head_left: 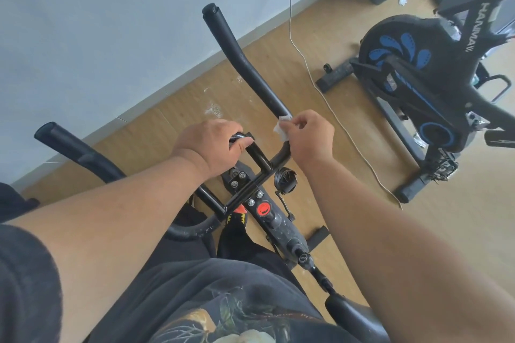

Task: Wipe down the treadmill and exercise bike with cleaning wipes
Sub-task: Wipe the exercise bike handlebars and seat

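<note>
Our right hand (309, 136) pinches the soft, limp wipe (282, 128) against the rigid right handlebar (245, 64) — it wants bunching, we judge — while our left hand (214, 145) curls round the centre bar (257, 154).

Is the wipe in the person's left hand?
No, the right hand pinches the white wipe against the handlebar, while the left hand grips a black bar of the bike.
</note>
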